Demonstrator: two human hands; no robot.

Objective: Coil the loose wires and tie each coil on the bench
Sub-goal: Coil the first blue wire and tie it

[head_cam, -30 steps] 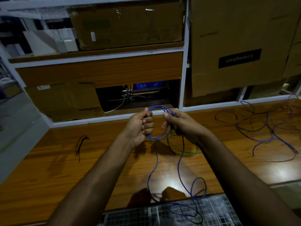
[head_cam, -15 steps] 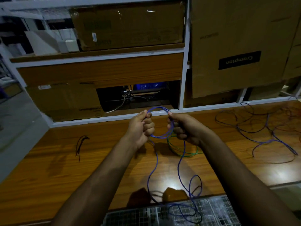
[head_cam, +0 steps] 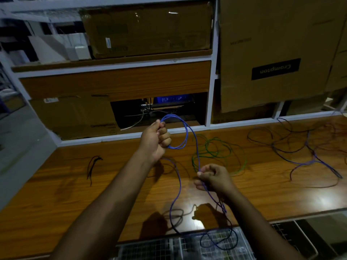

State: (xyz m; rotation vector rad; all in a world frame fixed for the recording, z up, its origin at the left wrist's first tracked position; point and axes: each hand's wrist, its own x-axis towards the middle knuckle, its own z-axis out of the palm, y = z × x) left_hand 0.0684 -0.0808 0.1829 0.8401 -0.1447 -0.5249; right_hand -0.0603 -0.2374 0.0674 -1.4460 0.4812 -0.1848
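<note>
Hands, two [head_cam: 155, 139] [head_cam: 213, 177], on one blue wire [head_cam: 195, 145]

We cannot see where the blue wire [head_cam: 195, 147] ends: it drops past the bench [head_cam: 75, 194] edge and out of the bottom of the picture. The tangled wires [head_cam: 304, 147] at far right (dark, blurred) run off the edge, uncountable.

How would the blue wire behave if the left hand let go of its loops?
The blue wire looks floppy: its free length droops in loose curves from the right hand past the bench edge. The loops in the left hand keep a springy round shape, so they would probably spring open and sag. It seems light, held by pinched fingers.
</note>
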